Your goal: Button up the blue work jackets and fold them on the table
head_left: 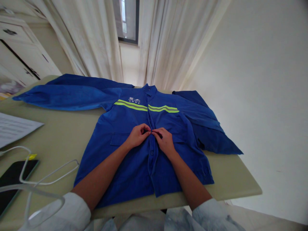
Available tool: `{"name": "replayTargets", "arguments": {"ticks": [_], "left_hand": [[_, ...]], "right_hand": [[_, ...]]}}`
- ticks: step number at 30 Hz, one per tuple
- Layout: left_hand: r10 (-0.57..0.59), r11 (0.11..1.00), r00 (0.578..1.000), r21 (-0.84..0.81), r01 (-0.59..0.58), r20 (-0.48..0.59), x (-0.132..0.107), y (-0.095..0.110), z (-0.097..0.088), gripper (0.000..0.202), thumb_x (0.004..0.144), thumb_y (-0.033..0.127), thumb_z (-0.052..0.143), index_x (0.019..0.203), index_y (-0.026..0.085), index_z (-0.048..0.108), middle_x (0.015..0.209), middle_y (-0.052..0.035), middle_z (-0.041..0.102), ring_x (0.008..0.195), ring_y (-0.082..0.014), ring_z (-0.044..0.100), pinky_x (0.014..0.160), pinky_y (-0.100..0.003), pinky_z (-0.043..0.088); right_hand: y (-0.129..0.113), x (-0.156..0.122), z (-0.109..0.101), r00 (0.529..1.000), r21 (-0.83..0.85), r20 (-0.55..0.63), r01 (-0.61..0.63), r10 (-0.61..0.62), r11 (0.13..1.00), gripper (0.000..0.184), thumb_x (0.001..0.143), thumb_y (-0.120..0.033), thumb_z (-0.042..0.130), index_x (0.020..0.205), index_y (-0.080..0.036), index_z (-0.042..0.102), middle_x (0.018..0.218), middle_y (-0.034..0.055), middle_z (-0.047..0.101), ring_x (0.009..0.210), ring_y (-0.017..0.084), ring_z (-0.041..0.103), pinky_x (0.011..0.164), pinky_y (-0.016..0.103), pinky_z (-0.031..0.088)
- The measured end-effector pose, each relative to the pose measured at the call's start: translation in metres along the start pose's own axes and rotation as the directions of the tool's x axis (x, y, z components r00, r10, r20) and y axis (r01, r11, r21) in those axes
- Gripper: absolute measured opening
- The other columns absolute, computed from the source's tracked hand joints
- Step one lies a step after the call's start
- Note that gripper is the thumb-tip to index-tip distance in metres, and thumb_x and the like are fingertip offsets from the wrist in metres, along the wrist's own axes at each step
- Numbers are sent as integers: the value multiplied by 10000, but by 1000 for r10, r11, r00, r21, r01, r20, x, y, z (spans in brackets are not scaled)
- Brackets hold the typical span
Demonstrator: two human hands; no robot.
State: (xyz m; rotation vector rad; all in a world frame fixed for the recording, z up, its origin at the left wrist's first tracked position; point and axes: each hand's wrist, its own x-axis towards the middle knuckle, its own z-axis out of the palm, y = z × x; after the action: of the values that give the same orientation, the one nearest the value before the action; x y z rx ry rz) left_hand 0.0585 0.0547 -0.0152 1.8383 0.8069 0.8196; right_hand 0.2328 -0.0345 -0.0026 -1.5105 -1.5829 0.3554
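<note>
A blue work jacket (pixel 130 120) lies front side up, its collar toward the window and its sleeves spread out to both sides. A yellow-green and grey reflective stripe crosses its chest. At the middle of the front placket, my left hand (pixel 139 134) pinches the fabric edge between thumb and fingers. My right hand (pixel 165 140) pinches the same spot from the other side, fingertips nearly meeting. Whatever small part sits between the fingertips is hidden. Below the hands a button (pixel 151 153) shows on the placket, and the front edges part toward the hem.
The jacket rests on a pale greenish table (pixel 231 173). To the left are a printed paper sheet (pixel 16 128), a dark phone (pixel 14 179) and a looping white cable (pixel 48 183). Cream curtains (pixel 91 35) hang behind, and a white wall (pixel 264 80) stands at the right.
</note>
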Motion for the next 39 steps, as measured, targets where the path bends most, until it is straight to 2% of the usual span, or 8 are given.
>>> {"name": "replayTargets", "arguments": {"ticks": [9,14,18,22,27,31,34,39], "left_hand": [[-4,995,1000,-96,4,-2,2,-2,2,200,861,374,703,911,180,700,792,-9,690,636,-121,533,600,-255,399],[-20,982,1000,-187,17,-14,5,-3,2,239,824,386,749,925,179,686,844,-25,702,697,-132,588,656,-265,449],[-89,938,996,-337,78,-18,6,1,2,269,762,363,792,912,186,657,872,-28,701,789,-151,643,742,-280,494],[-163,892,987,-426,149,5,7,5,-1,294,711,325,825,895,183,645,814,0,677,743,-132,624,722,-263,482],[-87,944,996,-321,77,-17,6,5,-1,241,755,339,790,871,181,650,821,0,673,661,-108,555,614,-239,414],[-70,970,997,-235,62,-23,5,0,2,221,790,345,761,905,179,670,778,11,654,592,-96,488,559,-236,359],[-66,968,998,-244,58,-25,5,-2,4,202,782,321,755,896,178,669,803,1,665,644,-110,540,605,-242,400],[-107,946,993,-313,84,-56,6,-2,5,240,756,346,778,876,179,653,813,-2,668,692,-123,576,649,-247,432]], "right_hand": [[3,0,-1,999,43,32,2,-3,999,141,948,-227,678,1025,-226,795,961,61,758,810,183,713,757,305,588],[-6,-4,3,996,-131,-23,88,-91,988,161,969,-206,615,1001,-224,772,960,76,749,849,199,705,818,320,580],[-6,0,1,981,-278,51,195,-189,941,247,1023,-224,519,1003,-242,765,1001,90,755,957,222,706,912,343,557],[-4,5,-5,959,-257,141,276,-247,926,253,1028,-245,513,1026,-246,766,1047,91,762,989,225,706,943,360,548],[-3,3,-2,1000,37,-3,29,-29,999,141,964,-320,648,963,-223,750,935,68,753,833,199,704,724,306,564],[3,4,3,981,255,33,-193,191,947,177,870,-355,764,954,-201,739,872,49,761,764,190,706,645,275,542],[4,5,5,984,221,54,-179,171,959,179,864,-340,766,966,-197,728,874,45,747,774,186,703,648,267,545],[-6,-1,9,1000,-42,-10,-14,14,999,128,924,-260,670,1030,-207,717,982,68,720,803,179,691,692,275,558]]}}
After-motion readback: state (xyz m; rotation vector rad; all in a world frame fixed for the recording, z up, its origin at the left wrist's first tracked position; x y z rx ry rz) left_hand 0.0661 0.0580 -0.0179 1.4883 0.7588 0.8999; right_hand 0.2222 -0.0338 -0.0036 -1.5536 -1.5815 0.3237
